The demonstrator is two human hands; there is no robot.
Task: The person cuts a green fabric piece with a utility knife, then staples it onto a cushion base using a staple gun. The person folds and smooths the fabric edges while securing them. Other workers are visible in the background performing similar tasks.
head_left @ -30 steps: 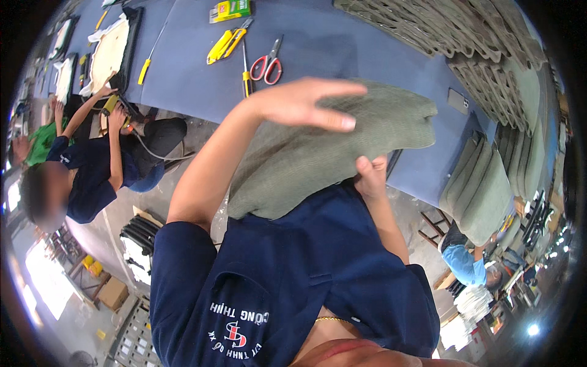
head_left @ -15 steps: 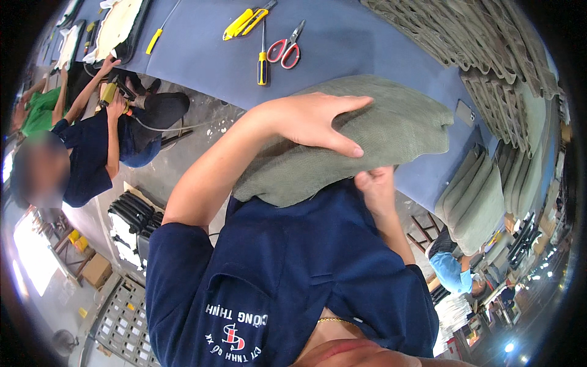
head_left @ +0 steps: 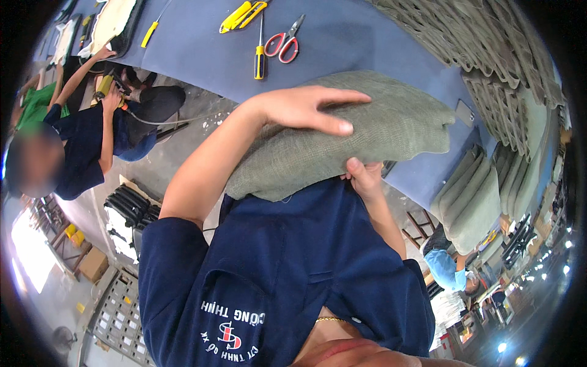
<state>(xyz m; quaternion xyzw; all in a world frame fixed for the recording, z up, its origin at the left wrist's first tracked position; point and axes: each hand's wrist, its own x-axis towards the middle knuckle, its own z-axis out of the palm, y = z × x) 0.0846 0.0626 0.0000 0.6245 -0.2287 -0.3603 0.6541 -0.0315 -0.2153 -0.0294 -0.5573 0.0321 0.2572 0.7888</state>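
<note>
The green-grey cloth piece (head_left: pixel 391 119) lies across the near edge of the surface (head_left: pixel 195 58), its long axis slanting from in front of the navy shirt (head_left: pixel 293 244) at the left up toward the surface's right end. The left hand (head_left: pixel 306 110) reaches over its upper face, that grip spread, thumb well apart from the forefinger, so most of the cloth lies below and to the right of it. The right hand (head_left: pixel 367 178) is nearer the lower rim, thumb up against it and fingers curled below; I cannot tell whether this grip pinches the cloth, since the fingers are partly hidden. Also hidden are the cloth's underside and whether its right part rests on the surface or is held above it. Toward the far edge lie scissors (head_left: pixel 284 44) and a screwdriver (head_left: pixel 260 64); the cushion stacks (head_left: pixel 465 202) at the right end fade into the dark rim of the view.
</note>
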